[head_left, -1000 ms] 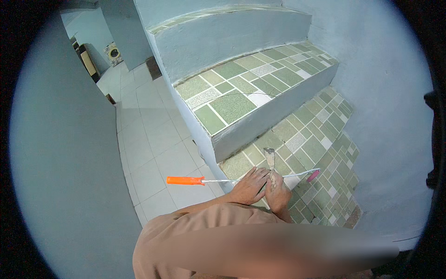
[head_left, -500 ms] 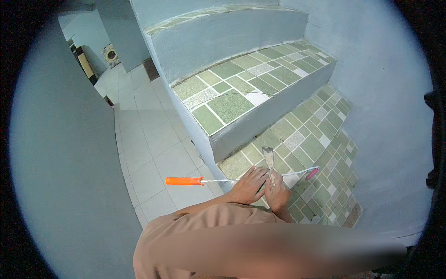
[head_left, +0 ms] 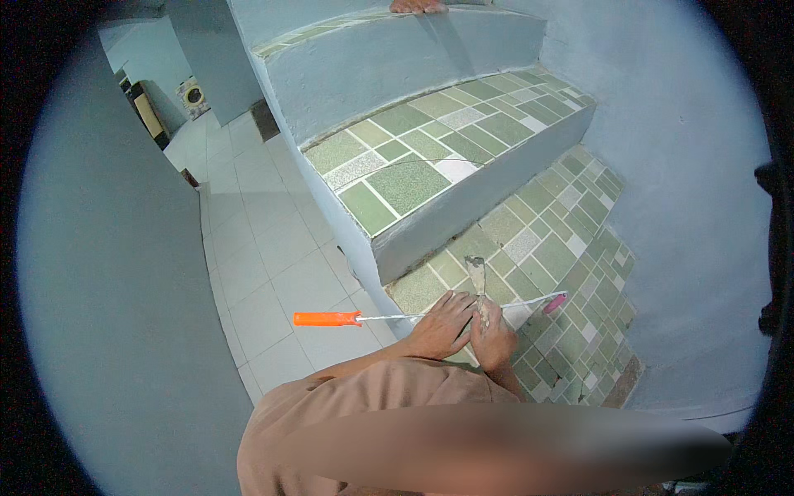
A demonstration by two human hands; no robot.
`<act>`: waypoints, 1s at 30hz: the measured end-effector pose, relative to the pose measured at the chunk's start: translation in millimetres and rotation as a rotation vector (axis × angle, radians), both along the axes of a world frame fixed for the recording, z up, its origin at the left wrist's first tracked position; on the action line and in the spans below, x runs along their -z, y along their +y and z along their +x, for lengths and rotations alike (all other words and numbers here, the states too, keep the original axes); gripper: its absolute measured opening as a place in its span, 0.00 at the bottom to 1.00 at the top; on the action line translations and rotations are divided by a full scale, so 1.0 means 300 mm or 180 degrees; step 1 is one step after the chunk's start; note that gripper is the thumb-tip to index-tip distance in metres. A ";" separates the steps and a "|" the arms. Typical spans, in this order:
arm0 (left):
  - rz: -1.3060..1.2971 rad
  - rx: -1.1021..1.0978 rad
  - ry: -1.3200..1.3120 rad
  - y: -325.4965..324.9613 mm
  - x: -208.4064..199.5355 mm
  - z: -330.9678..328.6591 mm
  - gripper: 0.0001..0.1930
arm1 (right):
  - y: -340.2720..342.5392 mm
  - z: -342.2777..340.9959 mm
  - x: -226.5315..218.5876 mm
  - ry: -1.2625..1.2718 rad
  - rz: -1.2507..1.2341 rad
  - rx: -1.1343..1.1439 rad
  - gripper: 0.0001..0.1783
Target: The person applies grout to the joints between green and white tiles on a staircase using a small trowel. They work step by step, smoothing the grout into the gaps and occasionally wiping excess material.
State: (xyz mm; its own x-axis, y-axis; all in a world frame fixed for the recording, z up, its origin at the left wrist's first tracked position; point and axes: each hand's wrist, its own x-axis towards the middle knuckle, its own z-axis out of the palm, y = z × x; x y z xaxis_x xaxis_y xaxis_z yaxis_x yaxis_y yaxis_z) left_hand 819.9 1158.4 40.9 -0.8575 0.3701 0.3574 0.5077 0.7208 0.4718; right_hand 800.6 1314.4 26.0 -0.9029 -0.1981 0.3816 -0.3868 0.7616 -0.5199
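Right hand point(head_left: 494, 336) holds scraper point(head_left: 477, 275) — left hand point(head_left: 445, 326) just beside.

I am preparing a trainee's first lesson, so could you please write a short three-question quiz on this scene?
1. Multiple choice: what colour is the roller handle?
A) green
B) orange
C) black

2. True or false: the blade of the scraper points away from the person.

3. Short answer: which hand is closed around the scraper, the left hand or the right hand?

Key:
1. B
2. True
3. The right hand
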 end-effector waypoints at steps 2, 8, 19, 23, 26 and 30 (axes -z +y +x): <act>0.0022 0.0012 -0.0034 0.000 -0.004 0.001 0.24 | -0.001 0.000 -0.002 -0.0126 -0.0045 -0.0010 0.19; 0.0092 0.0007 0.0039 0.000 -0.004 0.001 0.24 | -0.002 -0.001 -0.004 -0.0195 -0.0040 0.0012 0.18; 0.0069 0.0010 0.0005 -0.001 0.005 0.002 0.24 | -0.003 -0.001 -0.001 -0.0022 -0.0070 -0.0033 0.19; 0.0053 0.0006 0.0029 -0.001 0.002 0.000 0.23 | -0.004 0.001 -0.009 -0.0230 -0.0066 -0.0015 0.18; 0.0072 0.0015 0.0031 -0.001 0.002 0.001 0.23 | -0.005 0.002 -0.014 -0.0286 -0.0067 0.0000 0.19; 0.0120 0.0010 0.0083 -0.002 0.008 0.003 0.23 | -0.003 0.002 -0.011 -0.0409 0.0021 0.0068 0.19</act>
